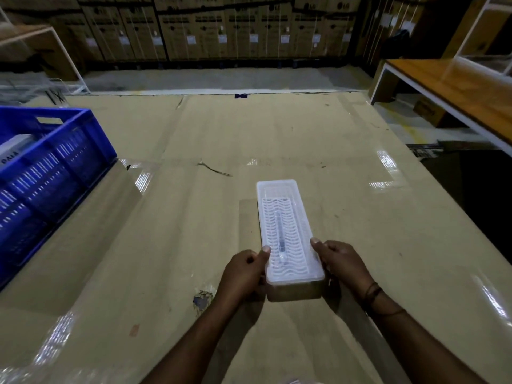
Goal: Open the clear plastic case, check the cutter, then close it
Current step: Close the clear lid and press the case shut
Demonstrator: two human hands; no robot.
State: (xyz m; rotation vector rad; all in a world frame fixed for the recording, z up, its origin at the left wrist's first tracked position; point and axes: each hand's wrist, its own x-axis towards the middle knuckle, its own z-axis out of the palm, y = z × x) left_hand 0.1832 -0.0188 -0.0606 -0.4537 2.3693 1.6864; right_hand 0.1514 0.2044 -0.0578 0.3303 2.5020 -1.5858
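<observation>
A long clear plastic case (288, 217) lies lengthwise on the cardboard-covered table (277, 139), its lid down. Through the wavy-patterned lid a slim dark cutter (280, 239) shows faintly inside. My left hand (243, 270) grips the case's near left corner, thumb on the lid edge. My right hand (340, 261) grips the near right corner, thumb also resting on the lid. The near end of the case looks lifted slightly off the table, with a shadow under it.
A blue plastic crate (50, 162) stands at the left with a white box inside. A wooden bench (457, 90) with a white frame is at the right. Stacked cardboard boxes (221, 29) line the back. A torn spot (203, 299) marks the cardboard near my left wrist.
</observation>
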